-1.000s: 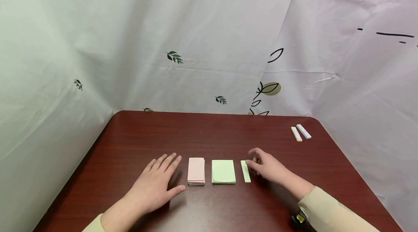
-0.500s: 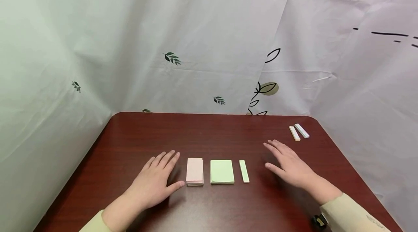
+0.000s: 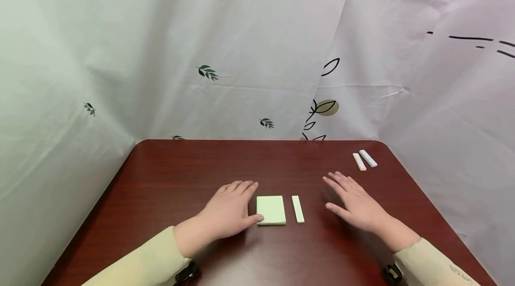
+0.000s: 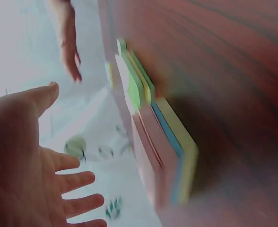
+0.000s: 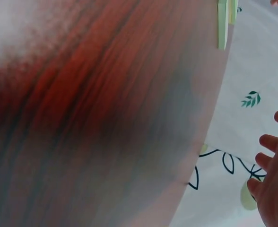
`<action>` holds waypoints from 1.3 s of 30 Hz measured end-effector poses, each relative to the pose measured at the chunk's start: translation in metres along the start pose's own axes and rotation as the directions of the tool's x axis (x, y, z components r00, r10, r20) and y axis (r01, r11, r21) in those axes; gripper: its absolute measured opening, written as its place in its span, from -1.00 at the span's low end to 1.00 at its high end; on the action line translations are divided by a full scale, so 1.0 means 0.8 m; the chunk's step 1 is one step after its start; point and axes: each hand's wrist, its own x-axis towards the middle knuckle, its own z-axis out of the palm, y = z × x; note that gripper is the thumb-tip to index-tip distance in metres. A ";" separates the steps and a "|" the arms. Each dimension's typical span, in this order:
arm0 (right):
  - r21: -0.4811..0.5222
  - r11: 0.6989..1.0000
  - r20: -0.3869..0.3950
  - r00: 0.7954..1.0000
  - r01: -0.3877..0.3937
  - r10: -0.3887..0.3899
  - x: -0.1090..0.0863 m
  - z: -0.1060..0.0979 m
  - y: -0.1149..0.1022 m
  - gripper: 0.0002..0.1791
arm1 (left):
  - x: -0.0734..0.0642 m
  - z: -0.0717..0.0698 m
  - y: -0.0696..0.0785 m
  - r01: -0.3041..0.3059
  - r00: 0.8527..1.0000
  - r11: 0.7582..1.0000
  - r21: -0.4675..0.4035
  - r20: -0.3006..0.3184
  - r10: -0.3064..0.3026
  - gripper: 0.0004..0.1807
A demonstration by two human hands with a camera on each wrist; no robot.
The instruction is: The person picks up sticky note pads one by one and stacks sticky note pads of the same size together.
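Observation:
My left hand (image 3: pixel 229 210) is held over the table with its fingers spread, hiding the pink sticky-note stack from the head view. Its thumb tip overlaps the left edge of a square light-green sticky-note pad (image 3: pixel 272 205). In the left wrist view the pink stack (image 4: pixel 151 146) shows blue and yellow layers under it, and the palm stands apart from it. A narrow light-green strip pad (image 3: pixel 297 209) lies just right of the square one. Further right, my right hand (image 3: pixel 356 203) has extended fingers and holds nothing.
Two narrow pale strip pads, one orange-tinted (image 3: pixel 359 161) and one white (image 3: pixel 368 158), lie at the far right corner of the dark red wooden table (image 3: pixel 221 161). White fabric (image 3: pixel 241 44) with printed leaves rises behind and beside it.
My right hand has moved away from the narrow green strip pad, rightward, and its fingers have straightened. My left hand has moved right, over the pink stack. The head view has shifted slightly.

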 end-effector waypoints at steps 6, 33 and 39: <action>0.004 1.000 0.014 1.000 -0.018 0.018 -0.004 -0.001 0.000 -0.23 | 0.044 0.008 0.045 -0.044 0.994 0.999 0.026 0.097 0.042 -0.06; 0.017 1.000 0.007 1.000 -0.011 0.011 -0.005 -0.002 -0.003 -0.23 | 0.118 0.053 0.112 0.031 0.962 0.983 0.179 0.260 -0.077 -0.06; 0.019 1.000 0.007 1.000 -0.006 0.006 -0.004 -0.002 -0.003 -0.23 | 0.118 0.054 0.111 0.029 0.963 0.981 0.190 0.259 -0.078 -0.13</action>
